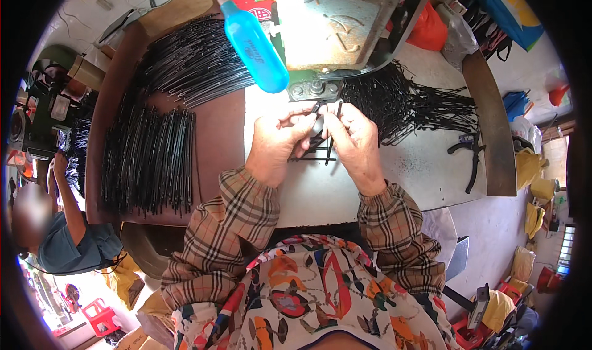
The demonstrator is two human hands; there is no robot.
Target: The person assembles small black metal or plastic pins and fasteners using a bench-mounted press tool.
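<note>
My left hand (275, 141) is closed at the machine head, its thumb and fingertips pinching the end of a thin black rod. Beside it, my right hand (357, 141) is closed on another thin black rod (335, 128), which stands nearly upright in the picture. Both sets of fingertips are close together, just below the metal head (316, 91) of a green machine (345, 26). A few black rods (311, 159) lie crossed on the white tabletop under my hands. My fingers partly hide where the pieces meet.
Left of me lie a neat row of black rods (151, 159) and a bigger heap (191, 60). Tangled black pieces (394, 103) and black-handled pliers (470, 156) lie right. A blue bottle-shaped object (253, 45) hangs before the machine. Another person (77, 236) works at far left.
</note>
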